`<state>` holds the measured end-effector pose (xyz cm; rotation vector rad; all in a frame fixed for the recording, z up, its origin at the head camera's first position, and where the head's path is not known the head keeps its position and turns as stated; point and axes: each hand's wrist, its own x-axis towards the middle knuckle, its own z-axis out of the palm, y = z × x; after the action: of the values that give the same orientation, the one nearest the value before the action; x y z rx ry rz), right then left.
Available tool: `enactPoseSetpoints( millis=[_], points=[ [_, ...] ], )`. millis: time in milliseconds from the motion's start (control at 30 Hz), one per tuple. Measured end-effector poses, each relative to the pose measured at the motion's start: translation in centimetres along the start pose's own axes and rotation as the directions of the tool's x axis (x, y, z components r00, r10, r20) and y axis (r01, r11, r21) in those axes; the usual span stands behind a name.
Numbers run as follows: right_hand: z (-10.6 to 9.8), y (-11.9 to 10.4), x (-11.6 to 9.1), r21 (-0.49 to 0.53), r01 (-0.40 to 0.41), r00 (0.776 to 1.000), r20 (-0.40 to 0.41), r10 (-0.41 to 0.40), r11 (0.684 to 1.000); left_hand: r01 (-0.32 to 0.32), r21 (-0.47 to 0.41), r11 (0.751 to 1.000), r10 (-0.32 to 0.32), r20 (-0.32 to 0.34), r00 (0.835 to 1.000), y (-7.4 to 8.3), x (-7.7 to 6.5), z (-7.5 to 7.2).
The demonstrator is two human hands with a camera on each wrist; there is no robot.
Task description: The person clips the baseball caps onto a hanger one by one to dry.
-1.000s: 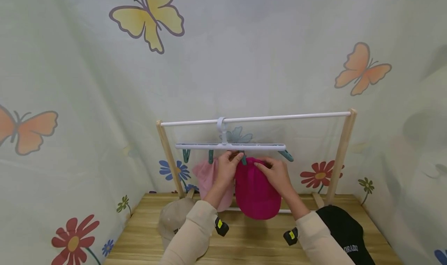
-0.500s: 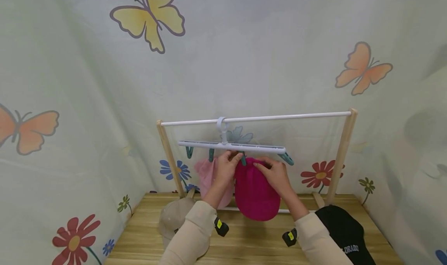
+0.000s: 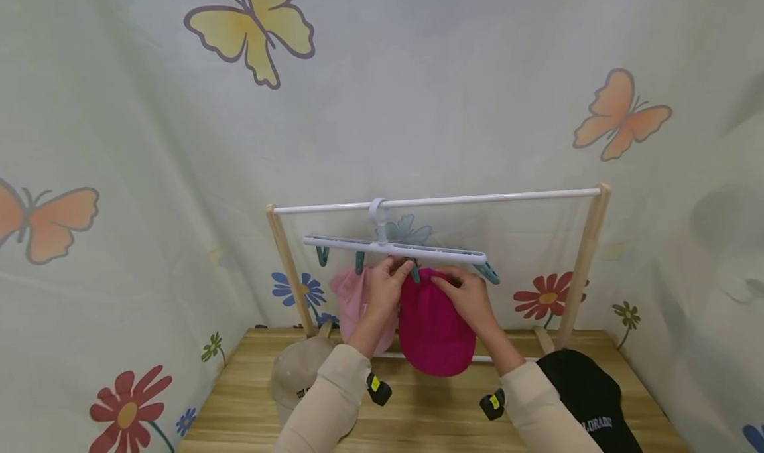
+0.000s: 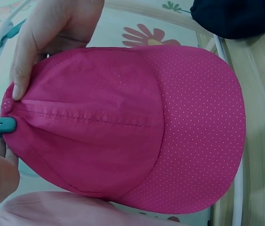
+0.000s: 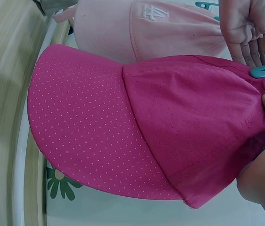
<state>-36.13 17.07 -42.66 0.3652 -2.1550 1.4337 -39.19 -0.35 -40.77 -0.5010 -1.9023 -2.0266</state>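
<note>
A magenta cap hangs brim down below the white clip hanger. My right hand pinches the cap's crown beside its top button, with the thumb on the near side. At the same crown, my left hand pinches a teal clip. In the left wrist view that clip overlaps the cap's fabric right by the button. The right wrist view shows the dotted brim and the clip's tip at the crown. A light pink cap hangs to the left, partly behind my left forearm.
The hanger's hook sits on the white rail of a wooden-legged rack. Other teal clips hang along the hanger. On the wooden table, a beige cap lies left and a black cap right, both partly behind sleeves.
The hanger has tilted: its left end is higher and its right end slightly lower. The magenta cap has shifted slightly left. Both hands keep nearly the same place and hold.
</note>
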Motion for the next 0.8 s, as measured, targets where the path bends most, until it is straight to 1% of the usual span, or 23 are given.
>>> enactPoseSetpoints(
  millis=[100, 167, 233, 333, 567, 800],
  points=[
    [0.0, 0.0, 0.0, 0.015, 0.003, 1.0, 0.017, -0.003, 1.0, -0.005, -0.008, 1.0, 0.005, 0.014, 1.0, -0.2, -0.1, -0.2],
    [0.0, 0.0, 0.0, 0.019, -0.005, 1.0, 0.028, 0.004, 1.0, -0.009, 0.003, 1.0, 0.009, 0.023, 1.0, -0.2, -0.2, -0.3],
    [0.1, 0.0, -0.1, 0.017, -0.013, 1.0, 0.027, 0.013, 1.0, -0.015, 0.02, 1.0, 0.015, 0.028, 0.999, -0.3, -0.3, -0.4],
    [0.2, 0.2, -0.2, -0.007, -0.016, 1.0, 0.021, 0.016, 1.0, -0.022, 0.02, 1.0, 0.022, 0.031, 0.999, -0.5, -0.3, -0.4],
    [0.7, 0.4, -0.5, -0.039, -0.016, 1.0, 0.015, 0.017, 0.999, 0.0, -0.078, 0.997, 0.002, 0.021, 1.0, -1.1, -0.1, -0.2],
    [0.5, 0.7, -1.0, -0.059, 0.003, 1.0, 0.011, -0.002, 0.998, 0.028, -0.125, 0.992, -0.027, 0.009, 1.0, -1.0, 0.0, -0.2]
  ],
)
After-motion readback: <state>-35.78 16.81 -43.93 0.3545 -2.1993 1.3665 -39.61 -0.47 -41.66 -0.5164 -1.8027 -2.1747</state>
